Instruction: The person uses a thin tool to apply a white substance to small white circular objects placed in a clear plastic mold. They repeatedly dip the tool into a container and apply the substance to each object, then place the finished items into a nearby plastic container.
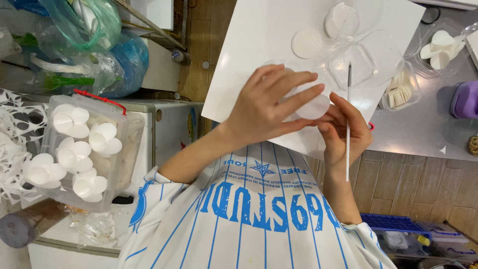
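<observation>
My left hand (269, 104) reaches across from the left, its fingers closed around a thin white round disc (314, 107), which it holds over a white board (249, 55). My right hand (343, 132) is just below and right of the disc. It grips a thin white stick with a dark tip (348, 114) that points away from me. Beyond the hands, clear plastic containers (356, 62) and another white disc (306, 42) lie on the board.
A clear plastic box with a red handle (79, 149), full of white round pieces, sits at my left. Plastic bags (94, 45) pile up behind it. On the grey counter (428, 129) are tubs of white discs (400, 92) and a purple object (465, 99). A blue crate (393, 223) is at lower right.
</observation>
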